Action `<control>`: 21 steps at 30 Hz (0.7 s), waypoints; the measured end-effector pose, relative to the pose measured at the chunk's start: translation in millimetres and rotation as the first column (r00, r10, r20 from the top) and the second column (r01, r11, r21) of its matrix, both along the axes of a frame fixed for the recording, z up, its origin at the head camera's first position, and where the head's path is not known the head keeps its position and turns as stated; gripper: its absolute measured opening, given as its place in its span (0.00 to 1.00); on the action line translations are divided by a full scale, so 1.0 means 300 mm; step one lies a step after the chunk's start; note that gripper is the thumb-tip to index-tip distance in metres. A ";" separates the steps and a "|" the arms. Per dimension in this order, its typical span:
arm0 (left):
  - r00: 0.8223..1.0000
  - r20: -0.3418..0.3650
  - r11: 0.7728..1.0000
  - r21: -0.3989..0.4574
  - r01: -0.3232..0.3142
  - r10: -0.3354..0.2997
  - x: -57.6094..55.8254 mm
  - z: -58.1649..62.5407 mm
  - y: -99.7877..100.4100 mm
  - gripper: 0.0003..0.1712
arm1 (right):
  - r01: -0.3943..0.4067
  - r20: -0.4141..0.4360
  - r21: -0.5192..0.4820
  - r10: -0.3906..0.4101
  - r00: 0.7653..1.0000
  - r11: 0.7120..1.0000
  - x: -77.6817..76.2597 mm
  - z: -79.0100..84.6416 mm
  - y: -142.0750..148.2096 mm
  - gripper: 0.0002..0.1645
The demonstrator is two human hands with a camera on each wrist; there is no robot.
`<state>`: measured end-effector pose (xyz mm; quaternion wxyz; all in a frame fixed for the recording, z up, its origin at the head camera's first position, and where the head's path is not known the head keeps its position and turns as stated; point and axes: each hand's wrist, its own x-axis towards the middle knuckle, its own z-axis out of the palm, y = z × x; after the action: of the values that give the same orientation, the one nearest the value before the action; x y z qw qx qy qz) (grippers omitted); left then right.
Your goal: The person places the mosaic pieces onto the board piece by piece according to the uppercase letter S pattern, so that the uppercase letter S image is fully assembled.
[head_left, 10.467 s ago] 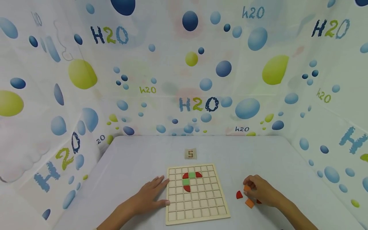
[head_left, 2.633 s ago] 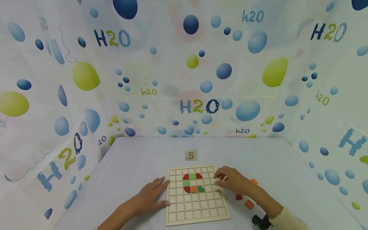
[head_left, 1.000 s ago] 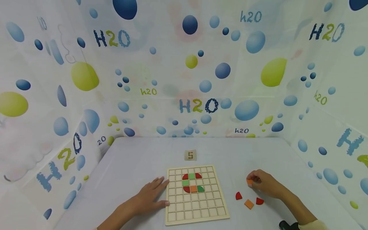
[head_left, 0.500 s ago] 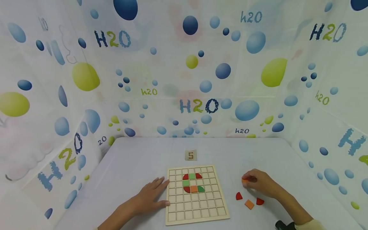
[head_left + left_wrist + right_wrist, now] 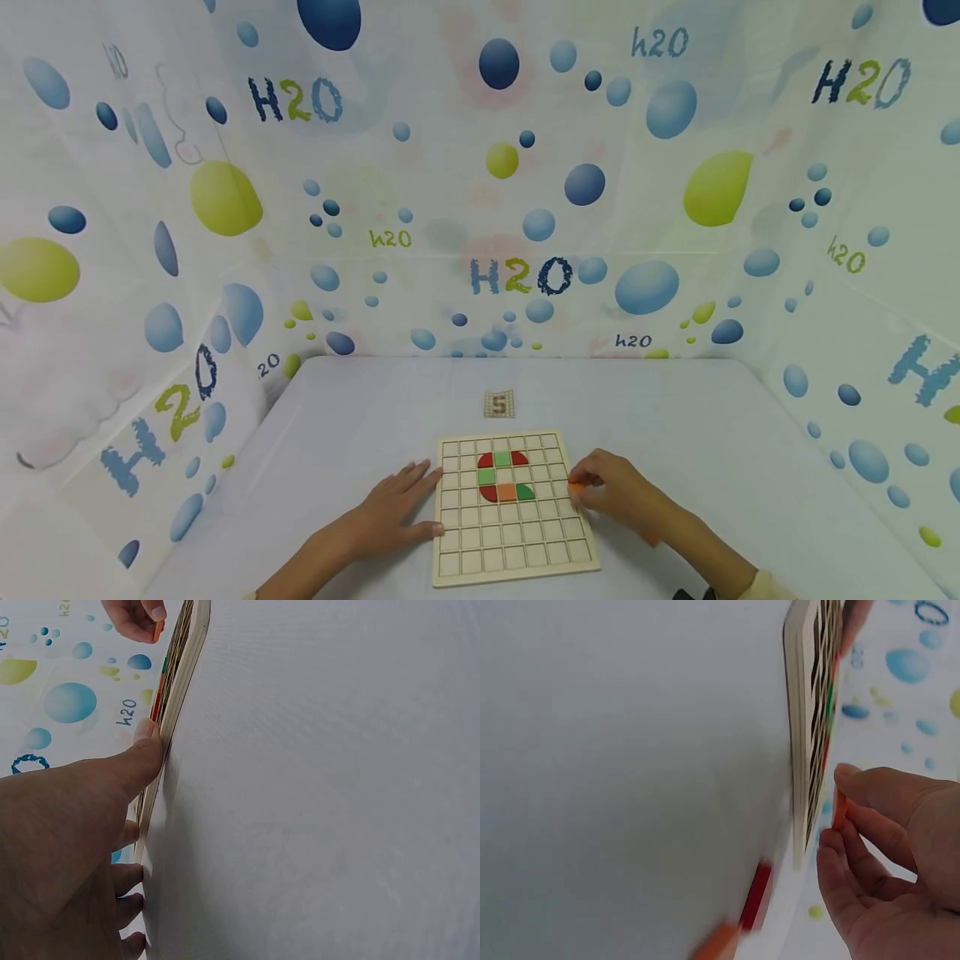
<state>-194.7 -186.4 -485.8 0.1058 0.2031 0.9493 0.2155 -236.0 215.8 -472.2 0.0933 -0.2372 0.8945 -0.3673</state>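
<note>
A wooden grid board [image 5: 517,546] lies on the white table, with red quarter-round, light green square, orange square and green quarter-round tiles set in several cells. My left hand [image 5: 382,512] rests at the board's left edge, fingers spread and touching it; in the left wrist view the thumb [image 5: 146,746] lies against the rim. My right hand [image 5: 618,492] pinches an orange tile [image 5: 840,810] between thumb and fingertips at the board's right edge. Whether that tile touches the board cannot be told.
Behind the board lies a small card [image 5: 498,404] with a gridded S-like figure. Right of the board, a loose orange tile [image 5: 716,941] and a red tile [image 5: 756,895] lie on the table, mostly hidden by my right arm in the head view. Patterned curtains [image 5: 435,167] surround the table.
My right hand has carried the orange tile leftward from the loose tiles to the board's right edge. Since the oldest frame, an orange and a green tile were added to the grid. My left hand stays put.
</note>
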 end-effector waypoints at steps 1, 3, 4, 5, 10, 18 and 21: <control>1.000 0.009 1.000 0.002 -0.004 0.004 0.000 0.003 0.001 0.53 | -0.018 -0.007 -0.007 0.018 1.000 1.000 0.008 0.002 -0.022 0.13; 1.000 0.013 1.000 -0.005 -0.002 0.002 0.001 0.004 0.002 0.53 | -0.046 -0.007 -0.027 0.045 0.999 0.999 0.022 0.003 -0.063 0.12; 1.000 0.019 1.000 0.001 -0.004 0.004 0.002 0.005 0.003 0.53 | -0.057 -0.008 -0.032 0.057 0.998 0.998 0.029 0.002 -0.082 0.11; 1.000 0.019 1.000 -0.001 -0.003 0.003 0.002 0.006 0.004 0.53 | -0.069 -0.009 -0.037 0.069 0.998 0.997 0.035 0.001 -0.100 0.10; 1.000 0.023 1.000 0.000 0.000 0.000 0.002 0.004 0.005 0.53 | -0.138 -0.066 -0.002 0.138 0.988 0.990 0.048 -0.016 -0.168 0.05; 1.000 0.031 1.000 -0.011 -0.005 0.005 0.001 0.008 0.008 0.52 | -0.196 -0.100 0.044 0.200 0.975 0.980 0.052 -0.029 -0.211 0.05; 1.000 0.028 1.000 -0.014 -0.008 0.008 0.003 0.012 0.008 0.52 | -0.206 -0.115 0.058 0.211 0.971 0.977 0.052 -0.030 -0.223 0.06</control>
<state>-193.9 -184.0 -482.2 0.1195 0.1955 0.9500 0.2122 -220.3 149.0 -481.3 0.0827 -0.3494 0.8768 -0.3199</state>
